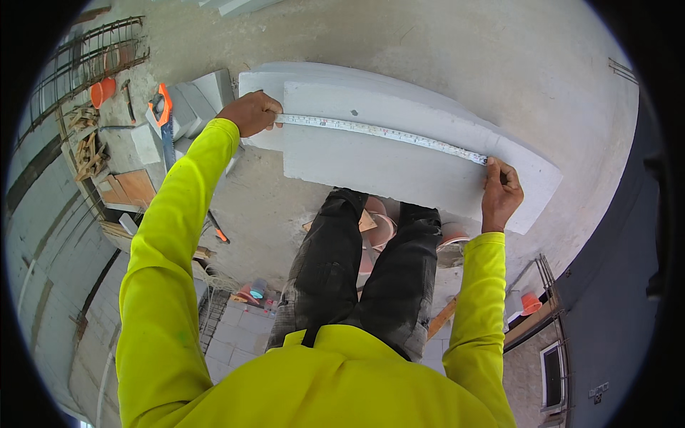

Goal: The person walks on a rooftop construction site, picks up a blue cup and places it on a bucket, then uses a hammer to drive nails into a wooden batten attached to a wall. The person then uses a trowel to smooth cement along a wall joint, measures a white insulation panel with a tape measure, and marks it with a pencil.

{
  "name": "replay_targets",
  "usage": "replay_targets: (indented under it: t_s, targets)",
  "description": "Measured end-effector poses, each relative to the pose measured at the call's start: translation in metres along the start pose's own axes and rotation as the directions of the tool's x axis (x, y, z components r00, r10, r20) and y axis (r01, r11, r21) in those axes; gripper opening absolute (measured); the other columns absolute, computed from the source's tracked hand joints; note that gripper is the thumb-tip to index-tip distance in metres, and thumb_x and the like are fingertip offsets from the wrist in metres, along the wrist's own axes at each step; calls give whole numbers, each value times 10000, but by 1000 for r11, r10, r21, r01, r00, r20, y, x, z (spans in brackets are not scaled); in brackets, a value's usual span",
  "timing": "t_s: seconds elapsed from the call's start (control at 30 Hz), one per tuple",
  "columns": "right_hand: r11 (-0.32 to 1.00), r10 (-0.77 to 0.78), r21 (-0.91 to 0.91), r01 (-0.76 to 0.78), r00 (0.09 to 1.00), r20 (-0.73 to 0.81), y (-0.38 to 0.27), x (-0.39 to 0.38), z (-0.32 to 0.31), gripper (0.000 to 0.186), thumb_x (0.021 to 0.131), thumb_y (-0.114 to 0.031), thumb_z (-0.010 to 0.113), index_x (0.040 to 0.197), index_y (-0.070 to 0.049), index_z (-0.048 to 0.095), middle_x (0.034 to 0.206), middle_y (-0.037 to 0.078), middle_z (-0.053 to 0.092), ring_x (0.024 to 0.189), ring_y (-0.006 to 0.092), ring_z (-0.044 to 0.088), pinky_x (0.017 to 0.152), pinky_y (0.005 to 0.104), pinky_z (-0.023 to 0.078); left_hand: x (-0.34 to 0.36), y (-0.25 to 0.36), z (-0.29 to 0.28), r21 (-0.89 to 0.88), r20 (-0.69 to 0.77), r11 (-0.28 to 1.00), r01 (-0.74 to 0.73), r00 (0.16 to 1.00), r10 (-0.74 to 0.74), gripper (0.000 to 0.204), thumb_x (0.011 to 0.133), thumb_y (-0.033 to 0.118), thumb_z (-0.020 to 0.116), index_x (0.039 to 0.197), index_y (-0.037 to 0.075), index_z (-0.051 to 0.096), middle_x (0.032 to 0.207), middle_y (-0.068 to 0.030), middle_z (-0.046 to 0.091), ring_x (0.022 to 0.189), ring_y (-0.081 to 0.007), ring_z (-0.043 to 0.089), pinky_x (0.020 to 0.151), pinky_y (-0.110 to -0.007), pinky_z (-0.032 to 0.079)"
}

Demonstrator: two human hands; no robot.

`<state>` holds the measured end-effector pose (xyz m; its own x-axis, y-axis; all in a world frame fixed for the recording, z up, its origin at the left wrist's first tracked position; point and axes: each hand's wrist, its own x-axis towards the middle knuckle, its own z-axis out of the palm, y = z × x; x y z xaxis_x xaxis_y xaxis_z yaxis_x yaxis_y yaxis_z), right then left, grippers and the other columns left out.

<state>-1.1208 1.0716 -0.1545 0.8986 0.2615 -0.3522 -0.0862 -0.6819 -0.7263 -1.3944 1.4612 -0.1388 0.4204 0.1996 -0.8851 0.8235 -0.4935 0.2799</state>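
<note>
A tape measure [385, 133] is stretched across the top of a pale grey-white block [357, 158]. My left hand [251, 114] pinches its left end, just past the block's left edge. At the other end, my right hand [502, 191] is closed on the tape near the block's right side; any case there is hidden. The block lies on a stack of longer pale slabs [531, 187], which extend past it on both sides.
Left of the stack, a handsaw [167, 118] with an orange handle rests against smaller blocks [196, 107]. A hammer [128, 102], orange bucket [102, 93], wood scraps [89, 157] and rebar cage [89, 57] lie farther left. Reddish buckets [379, 232] stand near my legs.
</note>
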Motion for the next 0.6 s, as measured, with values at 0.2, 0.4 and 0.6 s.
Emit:
replay_targets:
  t_s: [0.2,0.4,0.6]
  targets:
    - [999,22,28,-22,1000,22,-2,-3,0,141,907,-142,727,906,-1,723,694,-21,602,595,49,483,552,199,409,-2,-2,0,22,45,1000,19,999,-20,315,890,208,477,975,32,724,826,-100,697,796,-232,647,801,-356,513]
    - [1000,19,24,-20,1000,22,8,-13,-2,136,909,-140,723,902,-4,722,694,-27,601,590,45,475,543,199,400,-9,-3,12,5,57,1000,23,998,-24,329,889,205,473,989,19,726,837,-107,705,820,-235,659,833,-348,517]
    - [999,25,37,-26,999,36,8,-18,-3,132,906,-137,726,906,-4,724,698,-24,605,595,45,478,547,200,403,-10,-5,12,-1,95,1000,20,995,-20,305,872,206,484,933,34,729,840,-103,708,804,-216,660,815,-355,515]
